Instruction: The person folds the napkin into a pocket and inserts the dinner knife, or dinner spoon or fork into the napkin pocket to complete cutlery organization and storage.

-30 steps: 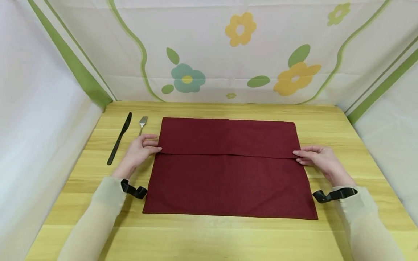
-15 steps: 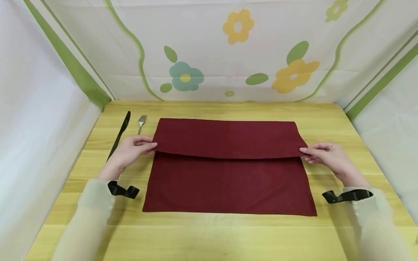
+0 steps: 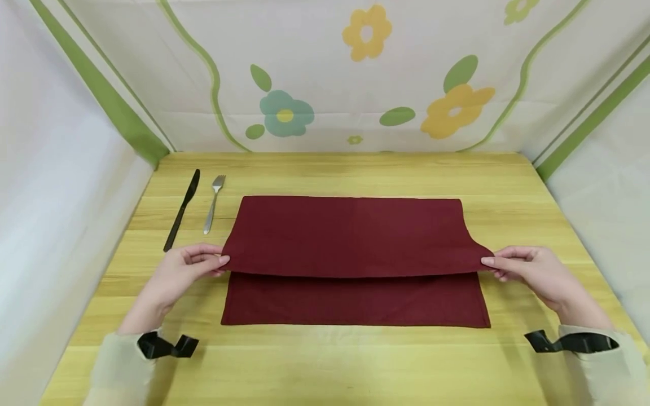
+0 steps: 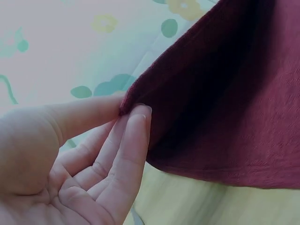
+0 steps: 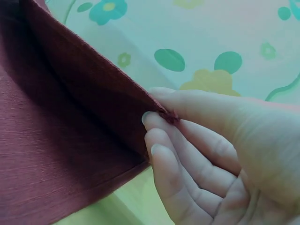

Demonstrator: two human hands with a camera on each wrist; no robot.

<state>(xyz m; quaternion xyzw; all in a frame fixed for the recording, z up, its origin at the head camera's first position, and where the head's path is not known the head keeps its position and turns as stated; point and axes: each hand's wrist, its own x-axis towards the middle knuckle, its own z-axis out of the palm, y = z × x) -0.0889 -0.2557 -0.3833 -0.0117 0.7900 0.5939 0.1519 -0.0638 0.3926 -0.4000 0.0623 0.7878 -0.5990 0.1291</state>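
A dark red cloth napkin (image 3: 350, 237) lies across the middle of the table, its far part folded over toward me. My left hand (image 3: 178, 276) pinches the left corner of the upper layer between thumb and fingers. At the opposite corner, my right hand (image 3: 543, 276) pinches the same layer. The flap's front edge is stretched between both hands and raised, with a dark shadow under it. Both wrist views show the cloth (image 4: 234, 117) lifted at the pinched corners, the lower layer (image 5: 28, 178) spread beneath. A strip of that lower layer shows in front.
On the left of the wooden table (image 3: 335, 366) lie a black knife (image 3: 183, 208) and a silver fork (image 3: 214, 204), side by side, near my left hand. A white curtain with printed flowers (image 3: 325, 67) hangs behind the table and along both sides.
Both hands have lifted the flap's front edge and drawn it toward me, spreading slightly apart. The folded far edge now sits nearer, less of the lower layer shows, and the whole fork is visible.
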